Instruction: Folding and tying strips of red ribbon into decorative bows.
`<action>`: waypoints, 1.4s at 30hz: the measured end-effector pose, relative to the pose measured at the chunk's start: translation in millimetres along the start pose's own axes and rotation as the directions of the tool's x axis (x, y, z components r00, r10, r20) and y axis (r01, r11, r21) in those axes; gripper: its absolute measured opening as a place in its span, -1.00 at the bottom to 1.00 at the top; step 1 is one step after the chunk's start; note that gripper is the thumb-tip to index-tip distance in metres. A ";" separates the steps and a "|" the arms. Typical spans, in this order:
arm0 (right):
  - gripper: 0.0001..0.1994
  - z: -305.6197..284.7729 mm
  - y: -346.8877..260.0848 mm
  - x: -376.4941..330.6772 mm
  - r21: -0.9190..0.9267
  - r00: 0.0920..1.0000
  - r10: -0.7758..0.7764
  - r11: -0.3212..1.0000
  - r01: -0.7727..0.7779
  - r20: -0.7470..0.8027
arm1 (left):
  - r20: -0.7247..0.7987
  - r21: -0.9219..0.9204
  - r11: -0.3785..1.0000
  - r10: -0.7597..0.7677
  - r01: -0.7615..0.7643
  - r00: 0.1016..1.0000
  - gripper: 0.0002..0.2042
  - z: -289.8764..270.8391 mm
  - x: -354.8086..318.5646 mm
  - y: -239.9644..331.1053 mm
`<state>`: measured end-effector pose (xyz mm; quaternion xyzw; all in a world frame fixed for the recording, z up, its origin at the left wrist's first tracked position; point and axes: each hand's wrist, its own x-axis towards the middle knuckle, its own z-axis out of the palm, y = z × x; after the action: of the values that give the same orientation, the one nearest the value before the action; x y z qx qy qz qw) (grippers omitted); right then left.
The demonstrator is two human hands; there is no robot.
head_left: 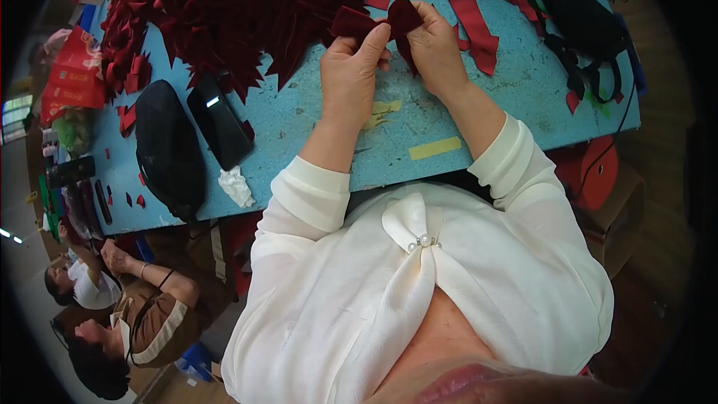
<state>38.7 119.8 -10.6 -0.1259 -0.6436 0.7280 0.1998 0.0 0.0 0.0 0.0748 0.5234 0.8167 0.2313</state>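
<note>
Both hands pinch a dark red velvet bow [381, 21] at 12 o'clock over the blue table [314, 116], left hand [351, 75] and right hand [434, 52] closed on its middle, mid-shaping; next likely needs cinching the centre.

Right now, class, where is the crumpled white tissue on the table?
In the head view, the tissue lies at the left near edge of the blue table, below the black case, beside the black pouch.
</note>
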 end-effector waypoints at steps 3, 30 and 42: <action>-0.73 2.8 -1.7 -1.4 -0.103 1.000 0.027 0.994 -0.028 -0.013 | -0.061 -0.010 1.000 -0.025 0.024 0.998 -0.78 -0.2 0.1 -4.7; -0.79 -1.9 -8.8 0.9 0.088 0.995 -0.053 0.994 0.061 -0.085 | -0.020 0.008 0.995 0.097 -0.097 0.995 -0.76 -0.9 1.0 -0.7; -0.80 4.2 -0.3 -2.7 -0.077 0.983 -0.173 0.983 0.168 -0.060 | 0.051 0.070 0.997 0.029 -0.033 0.998 -0.76 2.3 -1.8 1.9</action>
<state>39.3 114.9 -10.0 -0.1014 -0.6708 0.6801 0.2779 1.8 0.4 2.9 0.1115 0.5448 0.7990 0.2289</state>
